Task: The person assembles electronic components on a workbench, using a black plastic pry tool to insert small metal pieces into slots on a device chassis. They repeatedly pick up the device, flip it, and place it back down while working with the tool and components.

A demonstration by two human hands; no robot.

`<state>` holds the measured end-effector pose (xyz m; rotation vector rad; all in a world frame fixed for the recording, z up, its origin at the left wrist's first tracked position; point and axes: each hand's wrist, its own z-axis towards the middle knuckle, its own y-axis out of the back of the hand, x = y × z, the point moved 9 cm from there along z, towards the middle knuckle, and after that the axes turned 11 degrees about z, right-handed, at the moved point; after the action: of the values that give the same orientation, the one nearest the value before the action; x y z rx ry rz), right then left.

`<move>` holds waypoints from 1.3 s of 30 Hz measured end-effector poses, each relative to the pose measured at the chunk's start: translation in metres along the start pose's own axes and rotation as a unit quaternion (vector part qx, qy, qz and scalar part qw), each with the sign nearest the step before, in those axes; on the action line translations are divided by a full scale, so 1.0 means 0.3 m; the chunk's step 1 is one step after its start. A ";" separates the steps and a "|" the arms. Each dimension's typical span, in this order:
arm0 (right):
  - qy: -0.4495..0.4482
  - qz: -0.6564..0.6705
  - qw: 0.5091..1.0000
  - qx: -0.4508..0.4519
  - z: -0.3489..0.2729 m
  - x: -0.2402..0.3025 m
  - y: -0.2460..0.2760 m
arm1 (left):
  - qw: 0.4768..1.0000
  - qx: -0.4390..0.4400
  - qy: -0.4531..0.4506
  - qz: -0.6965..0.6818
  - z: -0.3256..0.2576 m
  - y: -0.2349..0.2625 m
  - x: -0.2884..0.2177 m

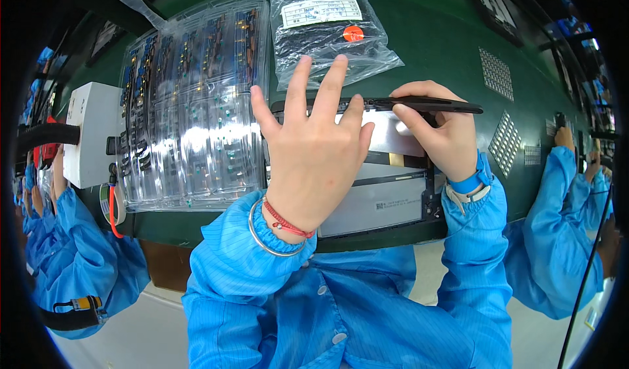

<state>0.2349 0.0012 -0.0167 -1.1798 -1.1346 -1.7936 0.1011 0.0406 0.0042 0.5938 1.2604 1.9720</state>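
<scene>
My left hand point(313, 166) lies palm down over an electronic device's frame point(398, 128), its fingers spread and holding nothing visible. The frame is black-edged with a silvery inner plate; much of it is hidden under that hand. At its upper right edge my right hand point(449, 130) pinches slim black tweezers point(452, 104) between thumb and fingers. The tweezers lie nearly level, their narrow end towards the left, close to the frame's edge. Closer to me rests a grey display panel point(377, 206) with a black border, beside the green table's front edge.
Stacked clear plastic trays point(196, 127) of small circuit parts stand at left, beside a white box point(95, 133). A clear bag point(334, 32) with an orange sticker lies at the back. Perforated metal sheets point(505, 143) lie at right. Co-workers in blue sleeves point(553, 192) sit on both sides.
</scene>
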 end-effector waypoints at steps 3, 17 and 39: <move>-0.005 0.006 1.000 -0.003 -0.002 -0.003 0.000 | 1.000 -0.008 0.001 -0.003 -0.001 0.004 -0.001; -0.005 0.013 1.000 -0.006 0.000 0.000 0.000 | 1.000 -0.001 0.001 -0.011 -0.005 -0.006 -0.001; -0.044 0.042 0.998 0.005 0.001 -0.020 -0.007 | 1.000 -0.009 -0.011 -0.001 -0.005 0.005 -0.008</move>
<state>0.2352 0.0027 -0.0227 -1.2940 -1.1249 -1.6846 0.1013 0.0374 0.0048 0.6027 1.2290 1.9675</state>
